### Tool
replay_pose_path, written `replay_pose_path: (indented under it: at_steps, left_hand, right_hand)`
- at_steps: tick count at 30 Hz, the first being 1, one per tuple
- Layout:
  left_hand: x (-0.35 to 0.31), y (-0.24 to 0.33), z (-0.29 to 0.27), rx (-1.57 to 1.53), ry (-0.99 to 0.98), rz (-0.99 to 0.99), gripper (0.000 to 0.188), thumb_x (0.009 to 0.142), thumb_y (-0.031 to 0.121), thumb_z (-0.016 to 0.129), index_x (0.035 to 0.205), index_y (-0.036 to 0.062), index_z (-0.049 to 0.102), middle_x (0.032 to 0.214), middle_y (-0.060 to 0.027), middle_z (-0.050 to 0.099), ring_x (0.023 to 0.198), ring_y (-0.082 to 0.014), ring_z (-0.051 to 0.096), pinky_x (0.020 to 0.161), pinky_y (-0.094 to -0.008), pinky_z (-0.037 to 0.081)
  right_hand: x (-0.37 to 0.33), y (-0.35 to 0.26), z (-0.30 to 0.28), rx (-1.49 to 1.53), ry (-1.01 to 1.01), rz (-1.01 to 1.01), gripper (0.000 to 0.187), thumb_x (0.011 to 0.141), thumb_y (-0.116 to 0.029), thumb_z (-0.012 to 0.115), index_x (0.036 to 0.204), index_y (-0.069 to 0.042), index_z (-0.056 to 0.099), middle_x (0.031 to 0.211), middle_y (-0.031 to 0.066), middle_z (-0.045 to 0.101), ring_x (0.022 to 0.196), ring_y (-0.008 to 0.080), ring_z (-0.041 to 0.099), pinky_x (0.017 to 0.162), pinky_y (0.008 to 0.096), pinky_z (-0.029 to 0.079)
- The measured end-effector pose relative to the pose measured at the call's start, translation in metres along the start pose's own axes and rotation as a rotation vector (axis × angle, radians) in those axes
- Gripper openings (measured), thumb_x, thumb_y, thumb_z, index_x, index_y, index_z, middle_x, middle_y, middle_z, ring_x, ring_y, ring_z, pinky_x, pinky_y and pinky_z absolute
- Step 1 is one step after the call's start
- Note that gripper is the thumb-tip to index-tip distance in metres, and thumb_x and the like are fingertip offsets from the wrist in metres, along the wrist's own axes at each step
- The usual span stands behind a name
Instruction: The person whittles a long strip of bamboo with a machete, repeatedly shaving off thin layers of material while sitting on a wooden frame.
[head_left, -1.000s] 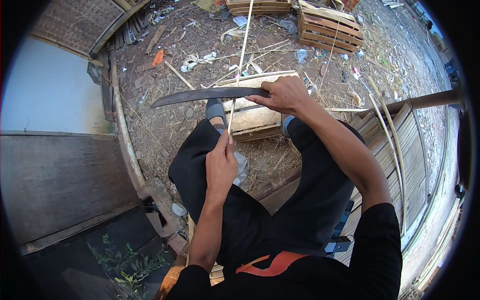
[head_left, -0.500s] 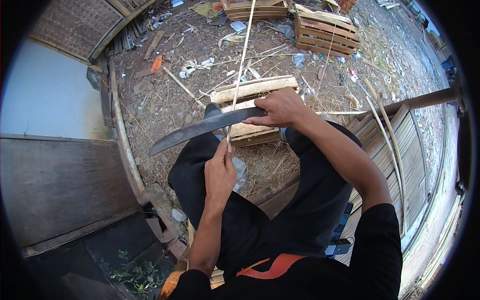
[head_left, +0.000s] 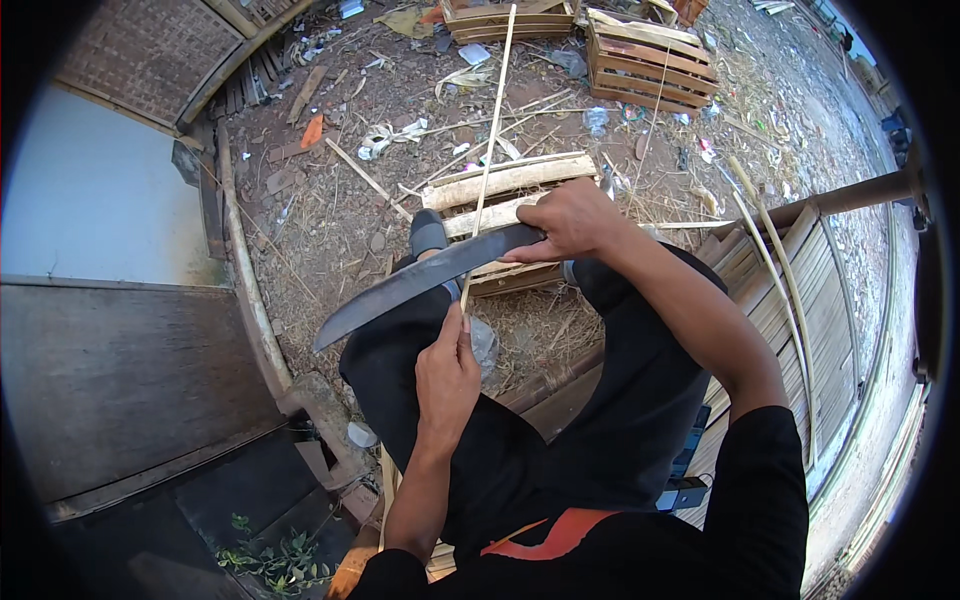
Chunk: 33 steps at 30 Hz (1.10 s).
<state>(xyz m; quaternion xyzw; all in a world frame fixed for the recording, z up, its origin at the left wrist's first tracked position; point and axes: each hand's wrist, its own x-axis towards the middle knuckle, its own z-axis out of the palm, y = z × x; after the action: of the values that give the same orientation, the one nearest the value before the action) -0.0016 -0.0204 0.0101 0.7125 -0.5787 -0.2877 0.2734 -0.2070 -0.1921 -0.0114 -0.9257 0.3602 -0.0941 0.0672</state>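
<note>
My right hand (head_left: 572, 222) is closed round the handle end of a machete (head_left: 415, 278), whose long dark blade slants down to the left over my left knee. A long, thin pale strip of wood or bamboo (head_left: 491, 150) runs away from me and crosses the blade. Its near end is pinched between the thumb and fingers of my left hand (head_left: 447, 385), just below the blade. Whether the edge bites into the strip cannot be made out. Beyond the blade, between my feet, lies a slatted wooden crate (head_left: 512, 180).
More slatted crates (head_left: 655, 65) stand at the far side. Litter and loose sticks (head_left: 368, 180) cover the dirt ground. To my right is a slatted bamboo surface (head_left: 815, 300) with curved strips on it; a wall with a dark panel (head_left: 120, 380) rises at left.
The machete has come nearer to me, its tip dropping lower and slightly right. The strip's far end has shifted right, and my left hand has moved a little right and closer.
</note>
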Motion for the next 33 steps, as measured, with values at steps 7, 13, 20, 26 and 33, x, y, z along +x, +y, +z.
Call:
replay_pose_path:
  at_steps: [7,13,20,26,33]
  left_hand:
    - [-0.013,-0.015,0.005,0.019,-0.003,0.069,0.032,0.097,0.008,0.053,0.126,-0.0033,0.057,0.072,-0.0292,0.059,0.066,-0.0435,0.062,0.055,-0.0453,0.045]
    - [-0.004,-0.016,0.003,-0.103,-0.016,0.046,0.033,0.100,0.013,0.051,0.128,-0.0037,0.056,0.065,-0.0248,0.055,0.052,-0.0281,0.057,0.051,-0.0375,0.043]
    - [-0.002,-0.030,-0.002,-0.547,-0.171,-0.045,0.037,0.104,0.019,0.047,0.136,0.0012,0.053,0.062,0.0025,0.041,0.050,-0.0036,0.034,0.045,-0.0228,0.029]
    - [0.000,-0.005,-0.016,-0.804,-0.372,-0.283,0.028,0.106,0.024,0.043,0.122,0.0057,0.056,0.064,0.0071,0.035,0.050,0.0004,0.027,0.042,-0.0171,0.021]
    - [0.003,0.014,-0.014,-0.816,-0.398,-0.260,0.026,0.106,0.026,0.041,0.116,0.0062,0.055,0.064,0.0062,0.037,0.049,0.0002,0.027,0.041,-0.0167,0.020]
  right_hand:
    - [0.016,0.095,-0.001,0.142,0.032,0.925,0.088,0.088,-0.079,0.031,0.087,0.000,0.071,0.077,0.0186,0.069,0.086,0.0377,0.069,0.080,0.0496,0.052]
    - [-0.001,0.139,-0.003,1.178,0.524,1.149,0.049,0.086,-0.052,0.066,0.074,-0.005,0.059,0.065,0.0063,0.055,0.052,0.0150,0.054,0.049,0.0301,0.044]
    - [-0.004,0.093,-0.057,1.771,0.716,0.823,0.021,0.085,-0.020,0.069,0.095,-0.006,0.056,0.061,-0.0011,0.046,0.046,0.0080,0.044,0.044,0.0261,0.040]
    - [0.008,0.057,-0.060,1.933,0.739,0.724,0.022,0.087,-0.024,0.069,0.093,-0.007,0.056,0.057,-0.0062,0.042,0.044,0.0038,0.038,0.045,0.0228,0.036]
    - [0.033,0.019,-0.057,1.892,0.657,0.689,0.031,0.083,-0.029,0.077,0.088,-0.010,0.053,0.057,-0.0078,0.044,0.043,0.0014,0.041,0.043,0.0187,0.036]
